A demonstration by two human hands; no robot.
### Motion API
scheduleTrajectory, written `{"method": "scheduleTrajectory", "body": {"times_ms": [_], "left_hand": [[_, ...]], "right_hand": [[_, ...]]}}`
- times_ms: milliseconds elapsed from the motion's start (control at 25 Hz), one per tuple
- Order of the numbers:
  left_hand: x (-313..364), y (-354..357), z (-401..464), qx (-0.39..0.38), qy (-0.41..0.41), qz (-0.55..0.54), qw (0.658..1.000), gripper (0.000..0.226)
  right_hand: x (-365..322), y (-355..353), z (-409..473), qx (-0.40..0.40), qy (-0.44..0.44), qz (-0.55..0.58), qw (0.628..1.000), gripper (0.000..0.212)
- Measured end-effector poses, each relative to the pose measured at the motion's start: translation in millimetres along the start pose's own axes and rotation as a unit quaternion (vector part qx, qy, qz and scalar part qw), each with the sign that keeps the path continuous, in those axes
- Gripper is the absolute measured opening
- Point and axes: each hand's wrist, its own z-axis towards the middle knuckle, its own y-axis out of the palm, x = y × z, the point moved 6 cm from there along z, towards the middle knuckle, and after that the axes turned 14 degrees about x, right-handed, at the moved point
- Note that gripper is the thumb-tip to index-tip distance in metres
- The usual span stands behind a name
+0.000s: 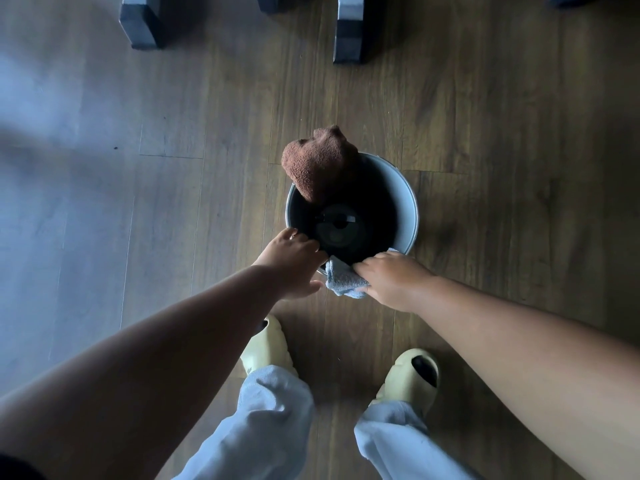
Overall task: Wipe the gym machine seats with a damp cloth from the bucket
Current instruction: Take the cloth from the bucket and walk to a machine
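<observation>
A light blue cloth [344,280] lies bunched over the near rim of a round metal bucket [403,195] that stands on the wood-plank floor [485,133]. The right hand [391,280] grips the cloth's right side, fingers curled into the folds. The left hand [289,261] is at the rim just left of the cloth, with its fingers dipping over the edge and its thumb near the fabric; whether it pinches the cloth or only the rim cannot be told. A rust-brown terry towel [320,164] hangs over the far left rim, partly draped inside. The bucket's inside is dark, with a round shape at the bottom too dim to identify. Below, two cream foam clogs [405,372] and pale grey trouser legs [270,420] show; a small mark on the left clog cannot be read. Dark machine feet [348,32] are cut off at the top edge.
</observation>
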Motion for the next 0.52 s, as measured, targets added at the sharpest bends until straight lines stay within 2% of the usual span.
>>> {"method": "scheduleTrajectory", "body": {"times_ms": [120, 280, 400, 520], "left_hand": [[2.1, -32.4, -6.3, 0.008, -0.011, -0.013, 1.0, 0.057], [3.6, -104.3, -12.9, 0.029, -0.036, -0.027, 0.999, 0.051], [7.0, -178.6, -11.7, 0.036, -0.037, -0.026, 0.998, 0.051], [20.8, -267.9, -6.6, 0.045, -0.004, -0.008, 0.999, 0.051]], "right_hand": [[-1.5, -32.9, -11.9, 0.012, 0.068, 0.093, 0.993, 0.029], [2.5, -99.5, -40.9, 0.033, 0.2, 0.212, 0.956, 0.027], [5.0, -170.3, -70.4, 0.074, 0.242, 0.235, 0.938, 0.028], [4.7, -253.6, -108.1, 0.107, 0.253, 0.197, 0.941, 0.025]]}}
